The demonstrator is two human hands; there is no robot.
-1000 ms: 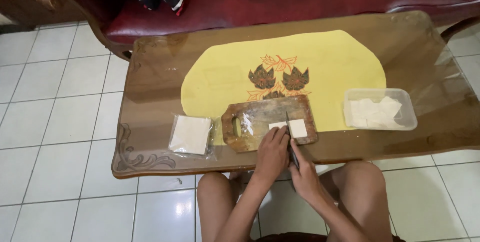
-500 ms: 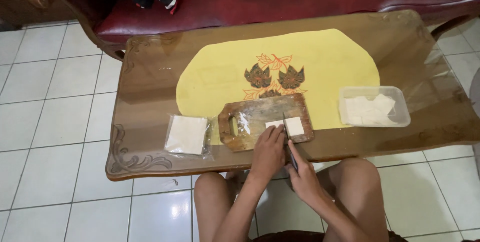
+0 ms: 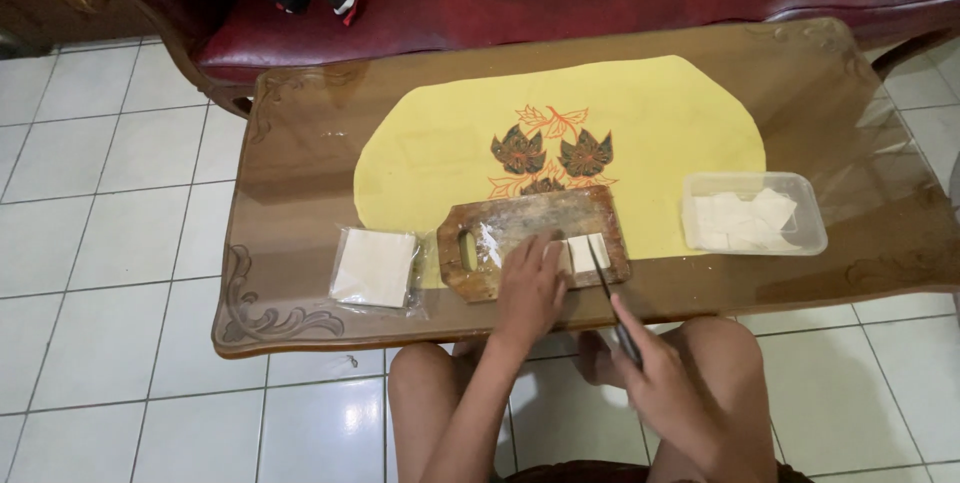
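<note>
Wooden board (image 3: 530, 233), one, long axis left-right; one knife (image 3: 604, 288) in right grip (image 3: 672, 383) points away; left grip (image 3: 530, 288) flat.

A flat, clear plastic packet (image 3: 375, 268) of pale square sheets lies on the table's near left, just beside the wooden board; no labels, signs or screens.

Right hand (image 3: 668, 383) w/ the knife (image 3: 610, 298) pulled back off the cutting board (image 3: 530, 238) toward the knees; blade tip only just reached the board's near edge. Left hand (image 3: 530, 288) slid slightly left over the white piece (image 3: 585, 251), which now lay partly uncovered.
</note>
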